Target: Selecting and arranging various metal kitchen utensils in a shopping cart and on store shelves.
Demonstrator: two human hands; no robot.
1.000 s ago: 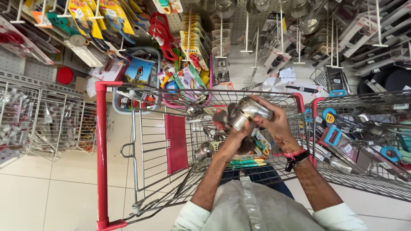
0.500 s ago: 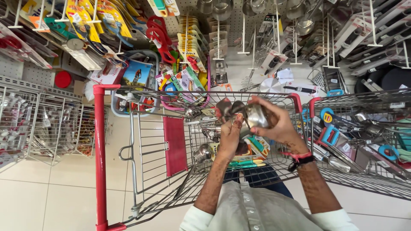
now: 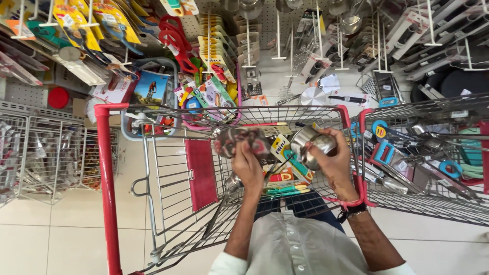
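Two hands: both raised over a red wire shopping cart (image 3: 108, 168), seen from above; a pale buttoned shirt (image 3: 295, 244) fills the near edge
Left hand (image 3: 248, 165): fingers curled shut round a crumpled patterned cloth (image 3: 242, 140), which bunches out above the knuckles; it sits just left of the pot, apart from it
Right hand (image 3: 333, 160): fingers wrapped round a small shiny steel pot (image 3: 310, 145), held tilted with its mouth turned toward the cloth; a dark band with red edging shows at the wrist
Step in hand: by my reading, wiping the pot, caught with cloth and steel parted between strokes
Next move calls for: bringing the cloth back onto the steel, a firm hold on the pot so it does not slip into the cart, and a turn of the wrist to offer an unwiped side
Cart contents: packaged kitchen tools on yellow and red cards (image 3: 285, 168), lying beneath the hands
Second cart (image 3: 423, 153): just to the right, holding metal utensils and blue-handled items
Far wall: pegboard hooks (image 3: 277, 35) with hanging scissors, strainers and packaged gadgets
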